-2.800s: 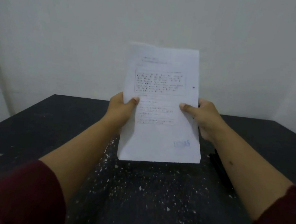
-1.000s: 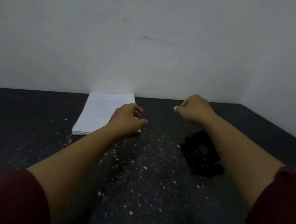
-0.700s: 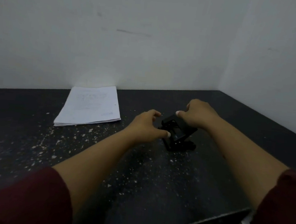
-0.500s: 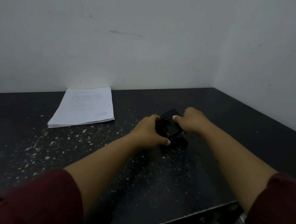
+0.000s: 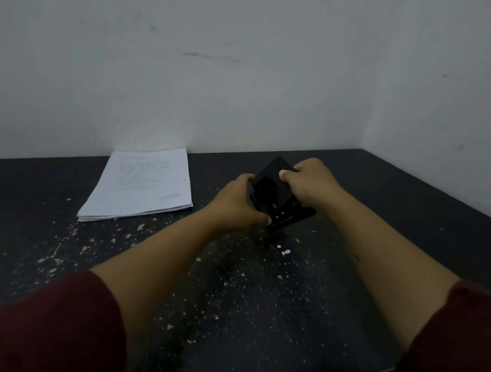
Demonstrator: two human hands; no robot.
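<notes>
Head view: a flat stack of white printed paper [image 5: 142, 185] lies to the left, apart from the hands. Pale flecks [image 5: 285, 252] dot the dark matte surface [image 5: 256, 307]. At its centre the boxy black hole punch [image 5: 277, 199] tilts, with the left grip [image 5: 236, 204] and right grip [image 5: 310, 186] curled round its sides.

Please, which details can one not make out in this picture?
- Head view: print on the paper stack, too small and dim.
- Head view: sides of the black hole punch, covered by the left hand and right hand.
- Head view: whether it touches the table, too dark.
</notes>
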